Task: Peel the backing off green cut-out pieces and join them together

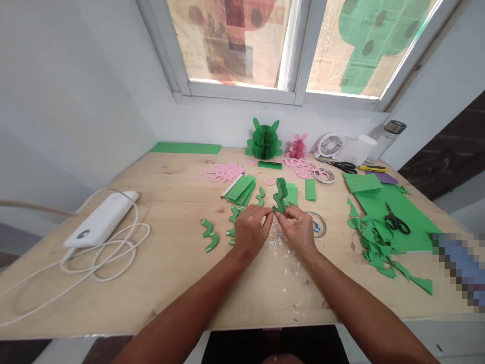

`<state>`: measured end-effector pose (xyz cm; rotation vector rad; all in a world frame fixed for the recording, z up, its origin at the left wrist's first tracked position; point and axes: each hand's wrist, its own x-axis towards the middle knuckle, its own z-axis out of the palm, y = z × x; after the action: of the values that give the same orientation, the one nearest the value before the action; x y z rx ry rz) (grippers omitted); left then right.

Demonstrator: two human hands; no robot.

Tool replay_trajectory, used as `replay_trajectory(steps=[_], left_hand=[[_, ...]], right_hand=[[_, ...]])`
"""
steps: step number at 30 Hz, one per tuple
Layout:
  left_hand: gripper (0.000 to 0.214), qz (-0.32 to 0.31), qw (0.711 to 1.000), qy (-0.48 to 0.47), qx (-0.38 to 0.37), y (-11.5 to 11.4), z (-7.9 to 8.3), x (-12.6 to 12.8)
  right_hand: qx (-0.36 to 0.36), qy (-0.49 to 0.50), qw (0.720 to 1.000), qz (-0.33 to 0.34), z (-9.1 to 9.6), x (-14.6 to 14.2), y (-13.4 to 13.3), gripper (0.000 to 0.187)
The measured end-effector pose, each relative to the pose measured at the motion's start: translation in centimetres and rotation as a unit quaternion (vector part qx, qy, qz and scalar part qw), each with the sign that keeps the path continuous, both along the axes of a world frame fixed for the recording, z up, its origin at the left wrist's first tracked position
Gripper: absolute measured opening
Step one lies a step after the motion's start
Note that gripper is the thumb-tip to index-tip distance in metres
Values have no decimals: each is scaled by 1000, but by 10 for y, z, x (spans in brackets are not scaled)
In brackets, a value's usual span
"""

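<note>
Over the middle of the wooden table [170, 263], my left hand [250, 230] and my right hand [299, 230] meet fingertip to fingertip. Both pinch the base of a stack of wavy green paper cut-outs [281, 194], which stands upright above them. Loose green curved pieces [209, 235] lie on the table just left of my left hand. Small white paper bits [282, 247] are scattered under and in front of my hands. A tape roll [316, 225] lies flat just right of my right hand.
A white power bank [100, 217] with coiled cable lies at the left. Green sheets, scraps and black scissors [397, 220] cover the right side. At the back stand a green paper cactus [264, 139], a pink one [297, 147], a small fan [329, 145], pink cut-outs [223, 172].
</note>
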<state>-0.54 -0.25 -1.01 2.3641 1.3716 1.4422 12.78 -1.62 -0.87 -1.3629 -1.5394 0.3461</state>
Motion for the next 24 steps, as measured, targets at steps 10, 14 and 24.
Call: replay_trajectory(steps=[10,14,24], left_hand=[[12,10,1000,-1,-14,-2,4,0],[9,-33,980,-127,-152,2,5,-1],[10,-87,894,-307,-315,10,6,-2]], right_hand=[[-4,-2,1000,10,3,-2,-1,28],[-67,92,993,28,3,-1,0,34],[-128,180,974,42,-3,2,4,40]])
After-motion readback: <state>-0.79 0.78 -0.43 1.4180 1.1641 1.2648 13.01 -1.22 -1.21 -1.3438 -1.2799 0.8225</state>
